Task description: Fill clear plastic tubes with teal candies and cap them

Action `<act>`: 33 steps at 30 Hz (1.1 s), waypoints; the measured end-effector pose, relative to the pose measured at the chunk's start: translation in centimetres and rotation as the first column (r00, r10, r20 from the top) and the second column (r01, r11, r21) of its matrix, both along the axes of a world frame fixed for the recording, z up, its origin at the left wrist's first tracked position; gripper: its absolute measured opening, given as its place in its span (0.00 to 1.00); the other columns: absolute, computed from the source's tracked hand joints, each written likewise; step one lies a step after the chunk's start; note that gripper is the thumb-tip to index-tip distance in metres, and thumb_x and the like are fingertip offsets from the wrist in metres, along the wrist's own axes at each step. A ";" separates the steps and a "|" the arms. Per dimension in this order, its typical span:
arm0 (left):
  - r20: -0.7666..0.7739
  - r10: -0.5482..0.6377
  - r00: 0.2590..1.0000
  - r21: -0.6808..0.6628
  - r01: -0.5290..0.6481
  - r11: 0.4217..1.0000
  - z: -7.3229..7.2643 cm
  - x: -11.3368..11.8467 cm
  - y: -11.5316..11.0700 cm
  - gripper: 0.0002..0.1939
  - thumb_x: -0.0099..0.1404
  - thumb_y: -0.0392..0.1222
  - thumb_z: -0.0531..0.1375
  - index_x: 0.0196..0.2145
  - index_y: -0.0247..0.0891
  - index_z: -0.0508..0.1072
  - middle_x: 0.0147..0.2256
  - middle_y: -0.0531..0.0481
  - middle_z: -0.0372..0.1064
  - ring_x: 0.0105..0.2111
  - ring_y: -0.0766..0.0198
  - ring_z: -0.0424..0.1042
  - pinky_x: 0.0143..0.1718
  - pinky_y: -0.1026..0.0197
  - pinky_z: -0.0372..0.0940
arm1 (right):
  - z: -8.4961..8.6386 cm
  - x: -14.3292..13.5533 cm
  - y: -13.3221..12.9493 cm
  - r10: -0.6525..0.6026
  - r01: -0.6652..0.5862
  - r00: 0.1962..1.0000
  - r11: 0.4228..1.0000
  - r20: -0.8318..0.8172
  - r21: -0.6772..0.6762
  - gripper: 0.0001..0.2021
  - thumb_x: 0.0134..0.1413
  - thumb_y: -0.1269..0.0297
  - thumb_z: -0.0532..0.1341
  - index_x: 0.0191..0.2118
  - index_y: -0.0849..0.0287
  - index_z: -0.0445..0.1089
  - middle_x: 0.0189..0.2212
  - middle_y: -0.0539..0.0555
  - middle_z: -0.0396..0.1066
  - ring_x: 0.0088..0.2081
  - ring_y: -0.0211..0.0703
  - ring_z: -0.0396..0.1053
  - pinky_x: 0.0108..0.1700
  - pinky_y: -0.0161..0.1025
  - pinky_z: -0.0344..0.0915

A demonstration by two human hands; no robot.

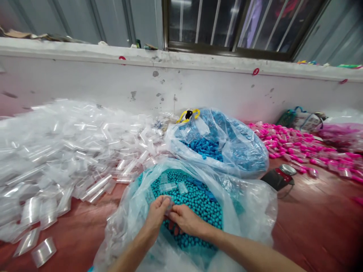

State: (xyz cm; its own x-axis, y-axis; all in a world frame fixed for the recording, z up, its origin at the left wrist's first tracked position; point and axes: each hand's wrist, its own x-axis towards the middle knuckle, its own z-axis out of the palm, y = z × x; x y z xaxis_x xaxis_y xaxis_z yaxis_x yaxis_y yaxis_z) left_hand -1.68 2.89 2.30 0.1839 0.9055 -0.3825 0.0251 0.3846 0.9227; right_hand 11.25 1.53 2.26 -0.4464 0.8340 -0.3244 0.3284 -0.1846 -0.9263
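Note:
Between the fingers and thumb of my left hand [158, 211] is a small clear plastic tube [169, 203]. Its near end meets the fingertips of my right hand [187, 220], which are pinched together with the other fingers curled below; what they hold is hidden. Both hands are over an opened translucent plastic bag [238, 211] full of teal beads [208, 209]. Loose clear plastic pieces [168, 186] and a few blue pieces [208, 194] lie on top of the beads.
A large heap of clear plastic tubes [65, 147] spreads over the red surface [82, 226] at left. Behind is a bag of blue pieces [205, 148], with yellow-handled scissors [188, 114] at its edge. Filled pink tubes [300, 149] and a metal-lidded jar [287, 170] are at right.

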 end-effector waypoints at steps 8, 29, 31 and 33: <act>-0.915 -0.173 0.363 0.050 0.530 0.847 -0.2 -0.7 -1.8 0.08 0.59 0.36 0.49 0.35 0.36 0.66 0.38 0.42 0.67 0.39 0.55 0.67 0.41 0.55 0.58 | -2.4 3.7 2.0 -0.473 0.240 0.839 0.765 0.269 0.598 0.10 0.54 0.69 0.48 0.35 0.61 0.67 0.36 0.58 0.67 0.41 0.44 0.63 0.46 0.40 0.57; 0.287 -0.126 0.950 -0.154 0.176 0.972 -2.5 1.0 0.4 0.18 0.47 0.45 0.64 0.35 0.37 0.65 0.26 0.54 0.65 0.26 0.67 0.66 0.28 0.63 0.61 | -0.3 5.6 3.5 -0.497 0.099 0.745 0.741 0.444 0.664 0.10 0.52 0.67 0.54 0.40 0.59 0.67 0.40 0.57 0.66 0.42 0.45 0.63 0.44 0.38 0.57; 0.411 -0.092 0.907 -0.178 0.179 0.968 -2.4 0.7 0.4 0.20 0.45 0.43 0.66 0.36 0.35 0.67 0.26 0.54 0.65 0.26 0.67 0.66 0.28 0.64 0.59 | -0.3 6.8 4.2 -0.531 -0.027 0.530 0.769 0.661 0.639 0.10 0.54 0.70 0.52 0.41 0.61 0.66 0.41 0.60 0.65 0.43 0.47 0.63 0.43 0.39 0.57; 0.418 -0.094 0.904 -0.169 0.178 0.969 -2.3 0.6 0.2 0.20 0.46 0.42 0.66 0.37 0.35 0.68 0.28 0.52 0.66 0.28 0.67 0.66 0.30 0.64 0.58 | -0.8 7.3 4.7 -0.525 -0.059 0.411 0.800 0.745 0.597 0.10 0.54 0.72 0.51 0.39 0.62 0.66 0.39 0.62 0.65 0.41 0.48 0.63 0.41 0.40 0.57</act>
